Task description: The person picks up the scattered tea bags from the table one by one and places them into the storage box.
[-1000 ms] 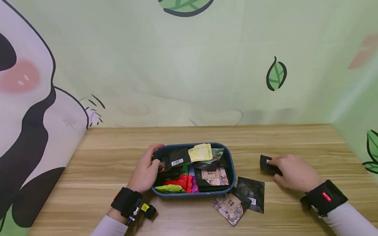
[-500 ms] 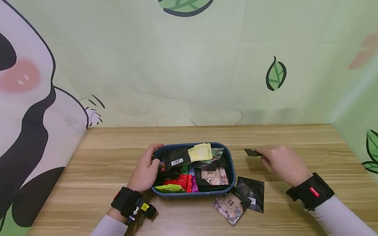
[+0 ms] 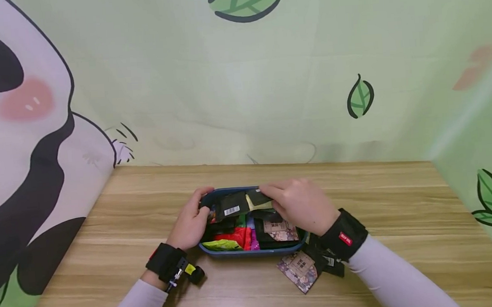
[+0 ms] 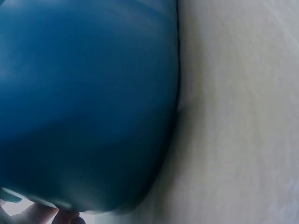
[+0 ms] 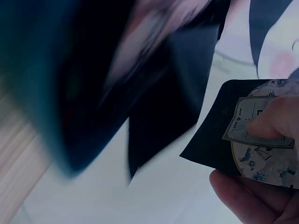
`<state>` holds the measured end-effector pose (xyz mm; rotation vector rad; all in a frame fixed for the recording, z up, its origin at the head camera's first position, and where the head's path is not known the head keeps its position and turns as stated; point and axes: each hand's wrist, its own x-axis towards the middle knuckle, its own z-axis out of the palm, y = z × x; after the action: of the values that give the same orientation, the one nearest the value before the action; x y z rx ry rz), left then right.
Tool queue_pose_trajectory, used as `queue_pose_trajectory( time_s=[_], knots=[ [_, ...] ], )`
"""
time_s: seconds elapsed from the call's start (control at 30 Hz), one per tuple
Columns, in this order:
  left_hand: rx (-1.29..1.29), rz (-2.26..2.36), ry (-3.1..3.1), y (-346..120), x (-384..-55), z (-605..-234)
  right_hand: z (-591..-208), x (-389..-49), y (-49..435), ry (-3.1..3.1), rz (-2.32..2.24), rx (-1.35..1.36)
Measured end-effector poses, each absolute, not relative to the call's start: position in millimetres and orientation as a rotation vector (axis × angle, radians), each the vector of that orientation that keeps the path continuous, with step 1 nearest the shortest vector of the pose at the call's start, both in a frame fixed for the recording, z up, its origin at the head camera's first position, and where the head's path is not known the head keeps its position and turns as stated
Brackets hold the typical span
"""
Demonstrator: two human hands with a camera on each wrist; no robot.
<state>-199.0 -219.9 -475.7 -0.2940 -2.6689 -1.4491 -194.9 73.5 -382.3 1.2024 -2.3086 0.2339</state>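
A blue oblong container full of packets stands on the table. My left hand grips its left end, with the thumb over the rim and the fingers outside. Over the back right of the container, my right hand pinches a flat black sachet. In the right wrist view that sachet shows a floral design and a framed label under the thumb. The left wrist view is mostly filled by the container's side wall.
A flowered sachet and a black sachet, partly behind my right wrist, lie overlapping in front of the container. Inside it are a red packet, a green packet and several dark ones. A printed cloth backdrop rises behind the table.
My right hand has picked the black sachet up off the table and carried it left, over the container. My left hand has stayed on the container.
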Motion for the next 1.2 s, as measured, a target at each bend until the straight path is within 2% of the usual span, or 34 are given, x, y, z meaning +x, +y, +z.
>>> queue_pose_trajectory(
  time_s=[0.2, 0.43, 0.8, 1.2],
  knots=[
    [-0.305, -1.475, -2.656, -219.4, -199.2, -475.2, -383.2, -193.9, 40.0, -2.444, 0.231, 1.282],
    [-0.287, -1.469, -2.666, -218.9, -199.9, -475.7, -385.9, -190.2, 40.6, -2.601, 0.249, 1.327],
    [-0.274, -1.457, -2.679, -219.9, -199.2, -476.4, -389.3, -182.9, 93.0, -2.683, 0.329, 1.234],
    [-0.275, -1.463, -2.678, -220.0, -198.5, -475.2, -420.2, -160.1, 162.7, -2.725, 0.281, 1.112]
  ],
)
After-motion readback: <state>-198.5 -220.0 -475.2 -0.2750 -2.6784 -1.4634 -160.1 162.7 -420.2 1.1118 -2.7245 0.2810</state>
